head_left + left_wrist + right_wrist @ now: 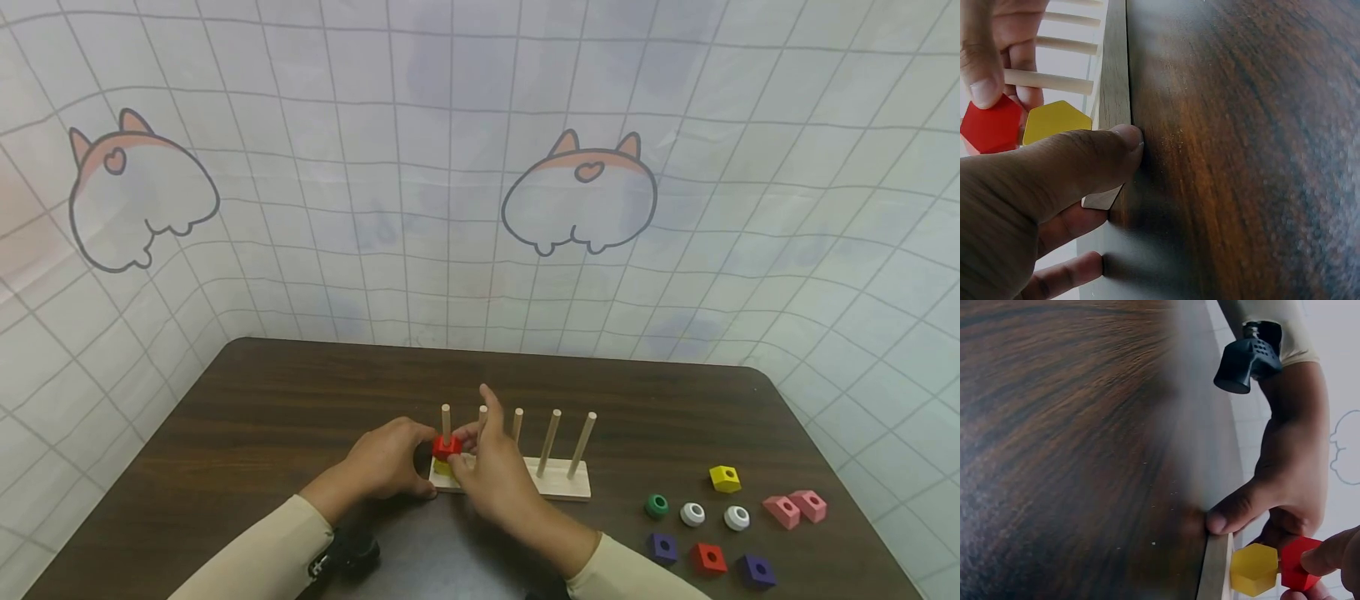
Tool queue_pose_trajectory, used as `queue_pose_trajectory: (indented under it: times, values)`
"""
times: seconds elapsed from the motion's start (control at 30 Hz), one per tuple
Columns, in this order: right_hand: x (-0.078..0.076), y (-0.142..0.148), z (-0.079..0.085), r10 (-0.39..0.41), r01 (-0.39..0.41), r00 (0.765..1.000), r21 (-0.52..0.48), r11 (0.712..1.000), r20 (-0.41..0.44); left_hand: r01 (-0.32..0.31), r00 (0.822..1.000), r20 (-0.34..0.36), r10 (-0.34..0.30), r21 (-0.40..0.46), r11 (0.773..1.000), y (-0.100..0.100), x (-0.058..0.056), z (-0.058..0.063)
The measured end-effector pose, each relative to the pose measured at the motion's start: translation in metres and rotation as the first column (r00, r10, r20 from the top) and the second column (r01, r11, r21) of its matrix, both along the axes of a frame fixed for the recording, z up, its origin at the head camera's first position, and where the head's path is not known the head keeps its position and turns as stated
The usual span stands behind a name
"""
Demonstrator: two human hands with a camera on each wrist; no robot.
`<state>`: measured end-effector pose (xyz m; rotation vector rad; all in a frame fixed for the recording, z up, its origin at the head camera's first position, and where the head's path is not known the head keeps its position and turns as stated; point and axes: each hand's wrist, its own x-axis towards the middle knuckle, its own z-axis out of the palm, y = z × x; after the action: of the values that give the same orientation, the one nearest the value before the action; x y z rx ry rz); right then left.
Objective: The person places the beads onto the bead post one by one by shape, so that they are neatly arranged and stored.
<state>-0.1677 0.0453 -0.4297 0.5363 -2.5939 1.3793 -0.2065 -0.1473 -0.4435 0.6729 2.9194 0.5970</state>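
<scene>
A pale wooden peg board (558, 480) with several upright pegs stands on the table. On its leftmost peg, a yellow hexagonal block (1055, 121) sits at the base. Just above it is a red hexagonal block (1292, 565), on the same peg, with a narrow gap between the two. My right hand (497, 471) pinches the red block between thumb and fingers; its index finger points up. With my left hand (384, 458) I grip the board's left end, thumb along the front edge and fingers behind, partly hidden.
Loose blocks lie at the table's right: a yellow one (725, 478), a green ring (656, 506), white rings (692, 514), pink blocks (808, 505), purple blocks (757, 572) and a red one (708, 559). A patterned sheet (420, 208) hangs behind the dark table (315, 375).
</scene>
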Motion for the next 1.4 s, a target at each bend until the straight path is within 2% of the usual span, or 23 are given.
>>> queue_pose_trajectory:
  times: [0.27,0.43,0.5,0.6,0.77,0.87,0.93,1.13,1.4]
  values:
    - [0.005,0.005,0.0,0.033,-0.032,0.999,0.062,0.998,-0.01,0.012,1.0,-0.001,-0.012,0.001,1.0,-0.002,-0.001,-0.001]
    - [0.015,0.02,0.011,0.092,-0.106,0.992,0.177,0.979,0.084,0.011,1.0,-0.007,-0.01,0.011,1.0,-0.002,0.0,-0.001]
    - [0.018,0.028,0.017,0.113,-0.141,0.985,0.229,0.963,0.132,0.012,1.0,-0.013,-0.012,0.014,1.0,-0.003,0.001,0.0]
    - [0.021,0.043,0.023,0.168,-0.209,0.973,0.287,0.935,0.16,0.019,1.0,-0.02,-0.019,0.014,1.0,-0.003,0.001,0.0]
    - [0.022,0.076,0.033,0.31,-0.314,0.948,0.393,0.864,0.074,0.021,0.999,-0.024,-0.021,0.012,1.0,-0.003,0.001,0.001]
    - [0.022,0.096,0.037,0.353,-0.319,0.935,0.473,0.821,0.017,0.017,1.0,-0.026,-0.017,0.007,1.0,-0.003,0.001,0.001]
    - [0.021,0.109,0.04,0.361,-0.304,0.933,0.512,0.804,-0.013,0.015,1.0,-0.024,-0.015,0.006,1.0,-0.003,0.001,0.001]
    - [0.021,0.143,0.044,0.347,-0.247,0.933,0.538,0.806,-0.092,0.016,1.0,-0.017,-0.016,0.015,1.0,-0.001,0.002,0.002]
    - [0.024,0.179,0.05,0.28,-0.185,0.955,0.541,0.821,-0.1,0.015,1.0,-0.02,-0.014,0.016,1.0,0.0,0.002,0.001]
